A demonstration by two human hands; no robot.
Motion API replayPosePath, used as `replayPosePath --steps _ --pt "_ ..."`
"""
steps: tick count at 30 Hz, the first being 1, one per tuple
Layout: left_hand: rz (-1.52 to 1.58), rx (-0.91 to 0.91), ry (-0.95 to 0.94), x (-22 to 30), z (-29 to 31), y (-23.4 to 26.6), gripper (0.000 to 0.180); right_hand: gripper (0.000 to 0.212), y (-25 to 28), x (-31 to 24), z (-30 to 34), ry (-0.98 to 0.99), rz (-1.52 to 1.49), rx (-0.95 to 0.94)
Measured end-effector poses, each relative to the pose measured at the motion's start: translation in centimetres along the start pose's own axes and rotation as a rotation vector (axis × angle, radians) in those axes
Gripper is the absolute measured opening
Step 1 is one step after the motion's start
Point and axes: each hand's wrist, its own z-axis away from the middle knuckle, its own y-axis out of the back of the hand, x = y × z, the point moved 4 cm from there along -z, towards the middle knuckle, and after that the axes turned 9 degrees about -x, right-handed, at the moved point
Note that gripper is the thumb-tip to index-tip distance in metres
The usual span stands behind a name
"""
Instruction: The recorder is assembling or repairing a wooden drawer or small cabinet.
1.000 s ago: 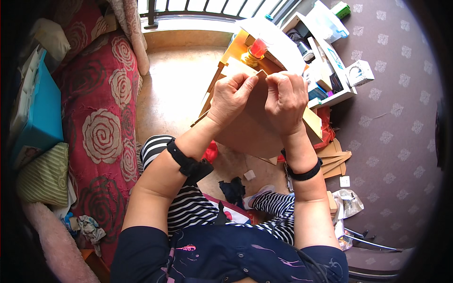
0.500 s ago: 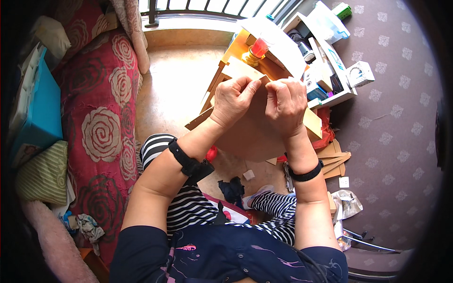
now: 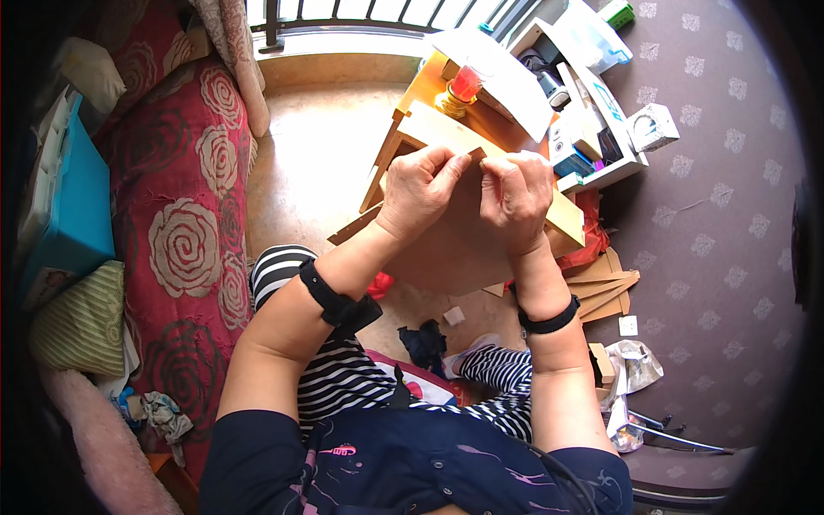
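A thin brown sheet (image 3: 459,249), perhaps cardboard or thin board, hangs below my raised hands. My left hand (image 3: 422,184) is closed, thumb against bent fingers, at the sheet's upper edge. Beside it, a small gap apart, my right hand (image 3: 518,193) pinches the same edge. My curled fingers hide the exact grip points. Just beyond my hands stands a light wooden furniture piece (image 3: 427,122) with an open front. A dark-edged wooden strip (image 3: 350,227) juts out to the left of the sheet.
An amber-based red jar (image 3: 463,87) stands on the furniture. A white open box (image 3: 614,176) with packages lies to the right, near flat cardboard pieces (image 3: 609,287) and a clear plastic bag (image 3: 635,369). At left are a red floral-covered seat (image 3: 184,249) and blue bin (image 3: 81,206).
Both hands stay closed at the sheet's upper edge, having dropped slightly. The view has shifted a little.
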Motion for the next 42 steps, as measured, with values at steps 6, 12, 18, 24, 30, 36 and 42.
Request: replayPosePath --steps 6,12,18,24,30,36,42 --pt "-0.021 -0.024 0.002 0.3 0.2 0.8 0.018 0.014 0.3 0.3 0.5 -0.334 -0.449 -0.023" --pt "-0.006 -0.072 -0.029 0.9 0.6 1.1 0.014 0.017 -0.7 3.4 1.3 -1.007 -1.338 -0.48" --pt "-0.133 -0.113 -0.14 1.0 1.0 0.8 0.014 0.016 -0.6 3.2 2.0 -1.08 -1.641 -0.768" --pt "-0.153 -0.207 -0.177 1.2 1.4 0.9 0.009 0.014 -1.7 2.9 2.8 -1.038 -1.834 -0.789" --pt "-0.148 -0.191 -0.215 1.7 1.3 1.3 0.01 0.013 -1.1 2.1 2.0 -0.922 -1.764 -0.835" --pt "-0.148 -0.199 -0.262 2.1 1.3 1.4 0.009 0.011 -2.4 3.3 3.1 -0.87 -1.608 -0.58" --pt "-0.106 -0.189 -0.218 1.8 1.2 1.8 0.011 0.005 -1.3 7.5 4.7 -0.888 -1.113 -0.487"
